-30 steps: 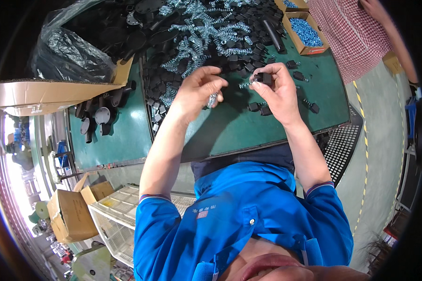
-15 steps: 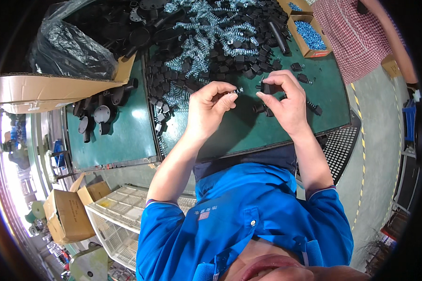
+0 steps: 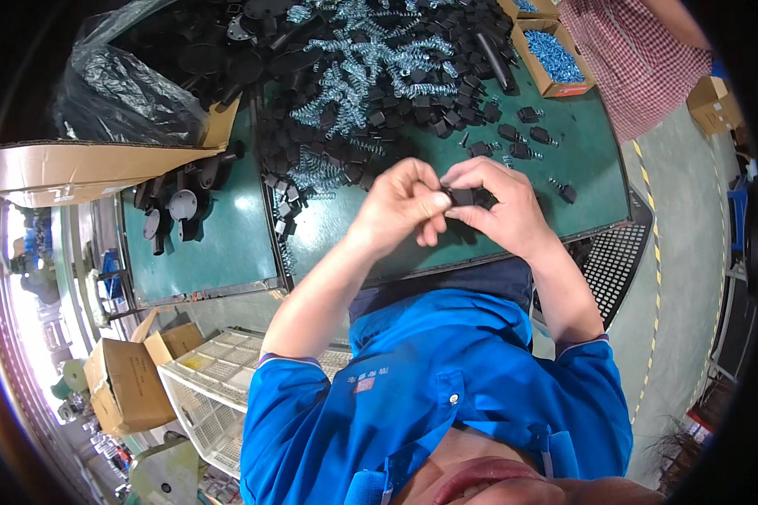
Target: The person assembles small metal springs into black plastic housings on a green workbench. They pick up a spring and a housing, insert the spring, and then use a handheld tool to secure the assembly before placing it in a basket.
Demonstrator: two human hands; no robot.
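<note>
In the head view, an open cardboard box [image 3: 569, 89] at the far right of the table [image 3: 219, 269] is filled with small blue fasteners [image 3: 552, 57]; a second box [image 3: 537, 14] behind it, cut by the picture's edge, also has blue pieces inside. On the left stands a large carton [image 3: 101, 172] with a clear plastic bag [image 3: 143, 101] bunched in its mouth; what lies deeper is too dark to tell. Near left, below the table, are a white mesh crate [image 3: 219, 421] and a brown carton [image 3: 135, 387], contents unclear.

A black block [image 3: 461, 198] sits between the two hands, over the near part of the table. The right hand [image 3: 501, 206] has it pinched from the right between thumb and fingers. The left hand [image 3: 403, 209] meets its left end, thumb and fingers drawn together; whether those fingertips grip anything is hidden.

One block is in hand. Just beyond the right hand and to its right, at least six black blocks with springs [image 3: 541, 135] lie scattered singly. The heaped coil springs [image 3: 345, 84] and loose black blocks [image 3: 446, 118] farther off are too many to count. One long black tube [image 3: 497, 63] lies beside the fastener box, and at least three round-ended black parts [image 3: 184, 206] rest by the large carton.
</note>
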